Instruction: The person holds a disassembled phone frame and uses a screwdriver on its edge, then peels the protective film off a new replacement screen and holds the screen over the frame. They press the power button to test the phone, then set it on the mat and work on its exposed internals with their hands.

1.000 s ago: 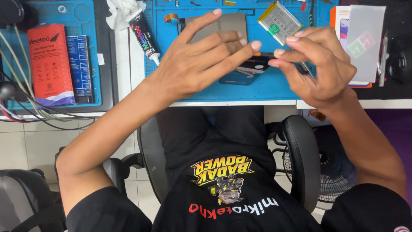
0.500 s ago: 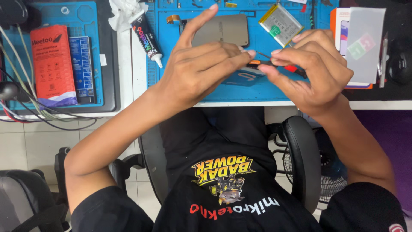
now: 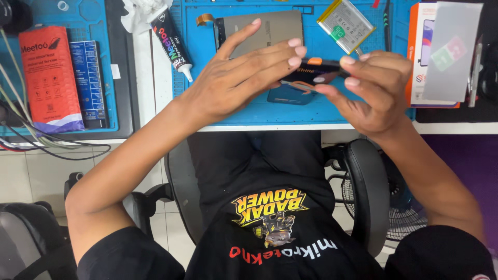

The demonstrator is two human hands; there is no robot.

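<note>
My left hand (image 3: 244,78) reaches in from the left with its fingers stretched out. Their tips rest on a small dark flat part (image 3: 316,70) with an orange strip along its edge. My right hand (image 3: 371,85) pinches the same part from the right between thumb and fingertips. Both hands hold it just above the blue work mat (image 3: 233,111). A grey phone back panel (image 3: 270,28) with an orange flex cable lies on the mat behind my left fingers. A small blue piece (image 3: 290,97) sits under the hands, partly hidden.
A foil-wrapped battery (image 3: 345,23) lies at the back right of the mat. A black glue tube (image 3: 171,41) and white tissue (image 3: 136,14) lie left of it. A red box (image 3: 49,78), a blue pack (image 3: 89,83) and cables (image 3: 31,142) are far left. An orange box (image 3: 441,57) stands right.
My hands have come together; the right hand has turned and its fingertips now meet the left fingertips on the dark part. The view has shifted slightly.
</note>
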